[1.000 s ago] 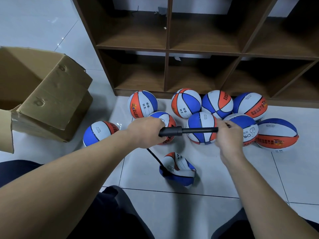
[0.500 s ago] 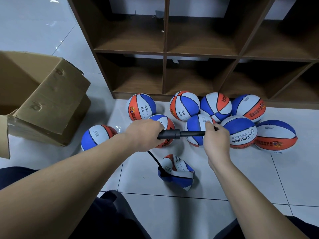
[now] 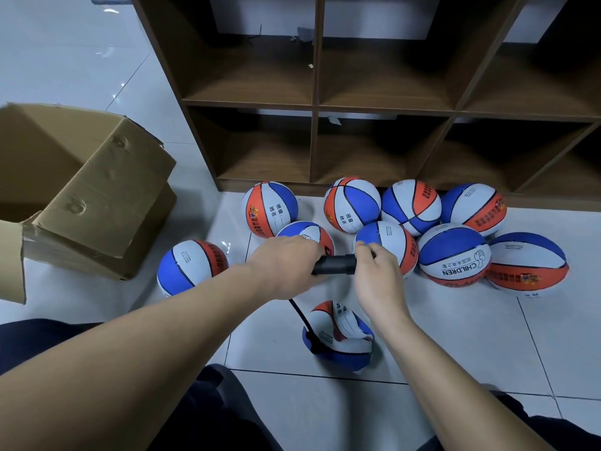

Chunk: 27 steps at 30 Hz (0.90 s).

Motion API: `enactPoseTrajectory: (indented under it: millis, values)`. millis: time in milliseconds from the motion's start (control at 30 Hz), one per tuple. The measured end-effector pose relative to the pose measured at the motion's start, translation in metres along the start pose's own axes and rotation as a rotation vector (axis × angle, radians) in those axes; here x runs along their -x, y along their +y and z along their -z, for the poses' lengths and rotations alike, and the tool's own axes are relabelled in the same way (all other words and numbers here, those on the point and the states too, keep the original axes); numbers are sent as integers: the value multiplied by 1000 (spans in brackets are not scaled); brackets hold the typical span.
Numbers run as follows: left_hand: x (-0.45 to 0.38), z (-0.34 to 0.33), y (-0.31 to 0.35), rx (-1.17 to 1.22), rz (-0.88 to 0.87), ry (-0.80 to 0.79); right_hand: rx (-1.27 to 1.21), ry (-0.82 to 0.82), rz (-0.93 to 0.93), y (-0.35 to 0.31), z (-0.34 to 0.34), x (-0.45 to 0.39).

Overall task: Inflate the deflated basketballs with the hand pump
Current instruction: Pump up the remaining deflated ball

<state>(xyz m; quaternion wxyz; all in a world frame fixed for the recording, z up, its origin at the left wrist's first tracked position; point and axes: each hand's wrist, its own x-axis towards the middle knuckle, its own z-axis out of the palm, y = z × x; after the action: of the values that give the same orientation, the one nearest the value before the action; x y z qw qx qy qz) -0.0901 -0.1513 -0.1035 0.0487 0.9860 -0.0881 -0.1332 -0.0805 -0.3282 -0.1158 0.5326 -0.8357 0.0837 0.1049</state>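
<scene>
Left hand (image 3: pixel 286 268) is wrapped around the barrel of the black hand pump (image 3: pixel 335 264), held roughly level above the floor. Right hand (image 3: pixel 377 275) is curled on the pump's handle end, hard up against the short stretch of barrel showing between the two fists; no rod visible between them. Both grips closed on the pump.

A thin black hose (image 3: pixel 300 317) drops from under the left hand down to the deflated basketball (image 3: pixel 340 336), meeting it at the left edge. That ball lies crumpled and folded on the white tile floor (image 3: pixel 455 346), just below the hands, between the person's knees.

Beyond the hands, a cluster of round red/white/blue basketballs sits on the floor against the base of the brown wooden shelf unit (image 3: pixel 313 109): four in the back row, then more in front, several touching each other. One ball (image 3: pixel 453 253) on the right reads "CHILDREN". One more ball (image 3: pixel 192 266) sits alone to the left, next to the open cardboard box (image 3: pixel 81 196), which lies tipped on its side.

Dark trouser legs at bottom of view.
</scene>
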Motion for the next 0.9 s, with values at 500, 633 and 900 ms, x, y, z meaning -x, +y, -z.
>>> enactPoseTrajectory:
  millis: [500, 633, 900]
  values:
    - [2, 9, -10, 25, 35, -76, -152, 119, -221, 13, 39, -33]
    - [2, 9, -12, 12, 43, -101, -242, 198, -282, 20, 64, -40]
    - [-1, 3, -8, -34, 45, -91, -240, 299, -187, 21, 48, -32]
